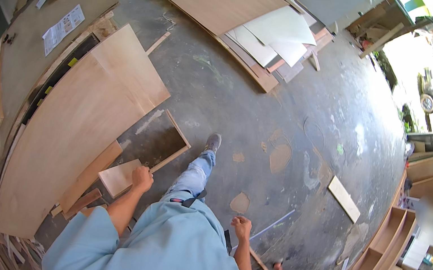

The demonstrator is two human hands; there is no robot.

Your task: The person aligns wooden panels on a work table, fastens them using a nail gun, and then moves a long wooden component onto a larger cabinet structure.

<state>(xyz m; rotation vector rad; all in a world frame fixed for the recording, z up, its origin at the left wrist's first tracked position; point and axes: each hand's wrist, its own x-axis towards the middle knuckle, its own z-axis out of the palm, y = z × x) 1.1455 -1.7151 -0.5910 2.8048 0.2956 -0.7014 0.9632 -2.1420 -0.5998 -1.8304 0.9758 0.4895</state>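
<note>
Held a slim-edged, angular wooden frame (174, 156) in the closed left hand (142, 178), ahead and to the left, near a broad, smooth, pale plywood sheet (83, 112). Had a flat, squarish wood panel (116, 177) right beside that fist. Held the right hand (240, 226) half curled; could not tell its grip on anything. Stood on a blotched grey floor (264, 126). Saw, at right, a wooden shelf unit (393, 250) divided into long compartments.

2 hands (142, 178), 1 wooden frame (171, 158), 1 sneaker (213, 142)
</note>
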